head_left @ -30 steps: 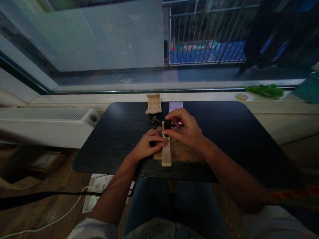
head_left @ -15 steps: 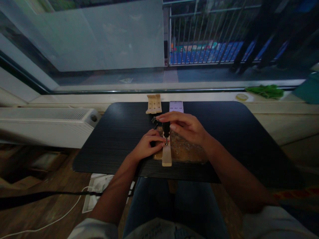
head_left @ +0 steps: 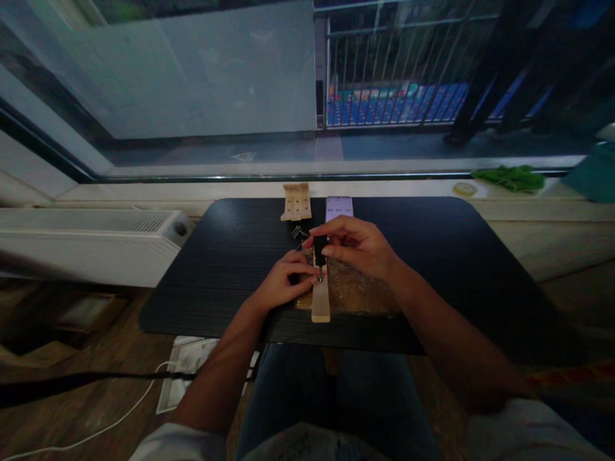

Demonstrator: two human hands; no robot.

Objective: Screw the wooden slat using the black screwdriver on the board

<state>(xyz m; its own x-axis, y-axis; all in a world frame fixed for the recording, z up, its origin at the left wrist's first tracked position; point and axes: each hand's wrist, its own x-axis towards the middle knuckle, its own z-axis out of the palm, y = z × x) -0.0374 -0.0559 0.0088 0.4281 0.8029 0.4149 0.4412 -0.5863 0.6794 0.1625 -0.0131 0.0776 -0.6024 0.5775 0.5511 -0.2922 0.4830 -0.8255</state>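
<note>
My right hand pinches a short black-handled screwdriver held upright, its tip down on a pale wooden strip. The strip lies lengthwise across a brown speckled board near the front edge of the dark table. My left hand rests on the strip's left side, fingers curled and pressed against it beside the screwdriver tip. Whether a screw sits under the tip is hidden.
Behind my hands lie several small dark metal screws, a stack of pale wooden pieces and a phone with a lit screen. A white radiator stands left of the table. A window sill runs behind; cables and papers lie on the floor.
My right hand shifted its grip on the screwdriver handle, fingers spreading flat over it and then curling back. The left hand and the strip stayed put.
</note>
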